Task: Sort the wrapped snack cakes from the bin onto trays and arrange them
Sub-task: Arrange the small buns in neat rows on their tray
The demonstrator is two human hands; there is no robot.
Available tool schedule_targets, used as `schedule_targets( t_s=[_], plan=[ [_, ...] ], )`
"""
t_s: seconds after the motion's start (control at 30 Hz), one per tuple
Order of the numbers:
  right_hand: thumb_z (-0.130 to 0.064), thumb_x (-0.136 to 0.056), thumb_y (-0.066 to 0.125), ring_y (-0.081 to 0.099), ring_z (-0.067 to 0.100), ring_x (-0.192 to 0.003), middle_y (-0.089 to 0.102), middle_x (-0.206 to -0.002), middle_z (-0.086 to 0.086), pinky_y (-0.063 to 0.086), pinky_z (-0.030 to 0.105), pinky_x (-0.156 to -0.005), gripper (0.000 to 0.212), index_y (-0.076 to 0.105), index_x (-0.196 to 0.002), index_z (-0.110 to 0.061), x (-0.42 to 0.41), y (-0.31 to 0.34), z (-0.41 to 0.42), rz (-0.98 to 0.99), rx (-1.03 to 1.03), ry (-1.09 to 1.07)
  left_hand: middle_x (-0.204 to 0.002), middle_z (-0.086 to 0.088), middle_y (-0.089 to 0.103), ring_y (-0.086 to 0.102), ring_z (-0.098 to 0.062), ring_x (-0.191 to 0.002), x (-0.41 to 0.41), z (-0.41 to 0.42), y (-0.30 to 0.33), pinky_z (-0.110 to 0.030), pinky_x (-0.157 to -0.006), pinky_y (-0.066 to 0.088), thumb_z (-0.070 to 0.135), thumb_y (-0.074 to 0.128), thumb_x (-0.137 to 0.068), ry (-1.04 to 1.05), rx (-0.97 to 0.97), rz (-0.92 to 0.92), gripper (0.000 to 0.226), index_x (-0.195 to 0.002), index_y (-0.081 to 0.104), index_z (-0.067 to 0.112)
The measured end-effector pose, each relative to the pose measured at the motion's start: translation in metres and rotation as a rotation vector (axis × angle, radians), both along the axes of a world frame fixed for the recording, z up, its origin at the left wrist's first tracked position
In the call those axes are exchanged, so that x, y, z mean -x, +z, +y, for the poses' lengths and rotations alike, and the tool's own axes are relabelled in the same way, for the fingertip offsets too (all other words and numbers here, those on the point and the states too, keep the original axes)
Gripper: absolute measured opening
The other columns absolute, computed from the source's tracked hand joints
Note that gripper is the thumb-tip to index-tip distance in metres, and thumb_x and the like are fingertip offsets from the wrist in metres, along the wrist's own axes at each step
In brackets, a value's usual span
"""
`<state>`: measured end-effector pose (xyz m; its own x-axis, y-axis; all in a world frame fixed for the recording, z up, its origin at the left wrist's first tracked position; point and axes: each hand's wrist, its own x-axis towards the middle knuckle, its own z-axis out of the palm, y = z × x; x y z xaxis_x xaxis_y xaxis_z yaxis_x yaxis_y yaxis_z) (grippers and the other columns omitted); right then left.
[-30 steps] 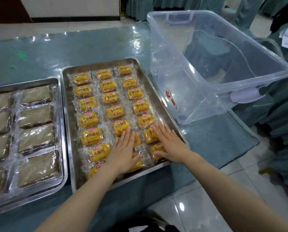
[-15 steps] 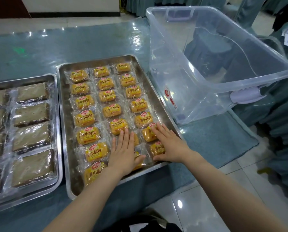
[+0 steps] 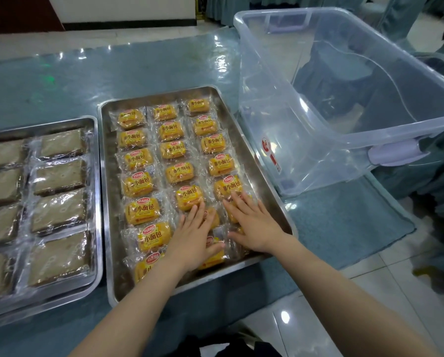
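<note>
Both hands are down flat on the near end of the tray: left hand [image 3: 194, 240] has its fingers straight and close together, palm resting on the packets in the middle column, and right hand [image 3: 254, 225] is spread out the same way over the right-hand column, nothing pinched or curled around. Looks to me like they're pressing and nudging the last few yellow snack cakes [image 3: 173, 150] so the rows line up, which makes sense since flat palms slide slippery wrappers without lifting them. The yellow ones all sit in the steel tray [image 3: 249, 140] in three columns, printed side up, and the far rows are pretty neat while the near ones under the hands look a bit crowded and overlapping. Off to the left there's a second tray [image 3: 93, 176] touching or just beside the first, filled with brown cakes [image 3: 60, 173] in clear wrap, so the two kinds are kept apart by tray. The clear plastic bin [image 3: 344, 140] sits just right of the yellow tray and I can't see any packets left in it, so I'd guess sorting is basically done and this is just the tidy-up. Everything's on a teal table [image 3: 112, 73] with a glossy cover.
</note>
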<state>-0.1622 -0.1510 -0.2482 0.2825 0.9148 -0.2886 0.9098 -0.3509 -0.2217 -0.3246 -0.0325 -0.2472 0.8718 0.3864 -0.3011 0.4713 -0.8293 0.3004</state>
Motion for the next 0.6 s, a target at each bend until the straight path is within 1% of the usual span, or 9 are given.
schedule_targets(
  t_s=[0.1, 0.17, 0.27, 0.3, 0.37, 0.43, 0.5, 0.6],
  plan=[
    [-0.063, -0.088, 0.041, -0.029, 0.015, -0.138, -0.023, -0.156, -0.008, -0.010, 0.048, -0.112, 0.081, -0.002, -0.151, -0.036, -0.004, -0.001, -0.003, 0.013, 0.029, -0.032, -0.149, -0.001, -0.031, -0.028, -0.020, -0.137, 0.000, 0.000, -0.004, -0.040, -0.112, -0.014, 0.073, 0.032, -0.081, -0.021, -0.010, 0.031, 0.091, -0.144, -0.020, 0.033],
    [-0.062, -0.088, 0.040, -0.029, 0.016, -0.138, -0.022, -0.156, -0.009, -0.011, 0.048, -0.111, 0.077, 0.003, -0.151, -0.038, -0.004, 0.000, -0.003, 0.043, -0.002, -0.064, -0.149, 0.000, -0.032, -0.029, -0.019, -0.136, 0.001, 0.000, -0.005, -0.040, -0.111, -0.014, 0.072, 0.032, -0.081, -0.014, -0.007, 0.022, 0.090, -0.144, -0.020, 0.033],
    [-0.044, -0.096, 0.039, -0.024, 0.016, -0.142, -0.016, -0.157, -0.010, -0.010, 0.046, -0.113, 0.064, 0.005, -0.150, -0.037, -0.003, 0.004, 0.006, 0.014, -0.135, -0.134, -0.150, 0.003, -0.031, -0.029, -0.017, -0.137, 0.000, 0.001, -0.003, -0.037, -0.110, -0.014, 0.071, 0.030, -0.082, 0.036, -0.003, -0.041, 0.086, -0.143, -0.019, 0.033],
    [-0.038, -0.098, 0.038, -0.022, 0.016, -0.142, -0.014, -0.157, -0.010, -0.009, 0.046, -0.114, 0.063, 0.004, -0.151, -0.036, -0.003, 0.005, 0.013, -0.013, -0.161, -0.140, -0.150, 0.004, -0.030, -0.028, -0.016, -0.137, -0.001, 0.002, -0.002, -0.037, -0.111, -0.013, 0.071, 0.028, -0.083, 0.061, -0.013, -0.067, 0.085, -0.143, -0.019, 0.032],
    [-0.032, -0.099, 0.037, -0.022, 0.017, -0.143, -0.015, -0.158, -0.008, -0.009, 0.045, -0.114, 0.062, 0.003, -0.151, -0.035, -0.004, 0.007, 0.029, -0.051, -0.176, -0.115, -0.150, 0.004, -0.029, -0.027, -0.015, -0.138, -0.004, 0.008, 0.000, -0.035, -0.112, -0.011, 0.069, 0.027, -0.085, 0.110, -0.032, -0.098, 0.086, -0.144, -0.020, 0.028],
    [-0.033, -0.100, 0.036, -0.024, 0.019, -0.142, -0.016, -0.157, -0.007, -0.010, 0.045, -0.114, 0.059, 0.007, -0.151, -0.035, -0.005, 0.007, 0.045, -0.060, -0.170, -0.070, -0.151, 0.003, -0.028, -0.025, -0.014, -0.138, -0.007, 0.016, 0.002, -0.034, -0.112, -0.011, 0.066, 0.031, -0.086, 0.152, -0.039, -0.108, 0.088, -0.146, -0.018, 0.026],
    [-0.038, -0.099, 0.036, -0.025, 0.021, -0.141, -0.015, -0.157, -0.006, -0.010, 0.047, -0.114, 0.057, 0.010, -0.150, -0.036, -0.007, 0.004, 0.057, -0.050, -0.148, -0.061, -0.150, 0.001, -0.028, -0.025, -0.015, -0.138, -0.013, 0.026, 0.003, -0.034, -0.111, -0.011, 0.064, 0.034, -0.087, 0.170, -0.056, -0.100, 0.087, -0.147, -0.016, 0.025],
    [-0.044, -0.098, 0.036, -0.020, 0.023, -0.143, -0.012, -0.159, -0.005, -0.003, 0.052, -0.115, 0.058, 0.010, -0.150, -0.037, -0.014, -0.004, 0.059, -0.035, -0.101, -0.111, -0.150, 0.001, -0.029, -0.027, -0.016, -0.136, -0.022, 0.038, 0.003, -0.034, -0.110, -0.012, 0.062, 0.034, -0.089, 0.182, -0.066, -0.074, 0.085, -0.148, -0.014, 0.023]
  ],
)
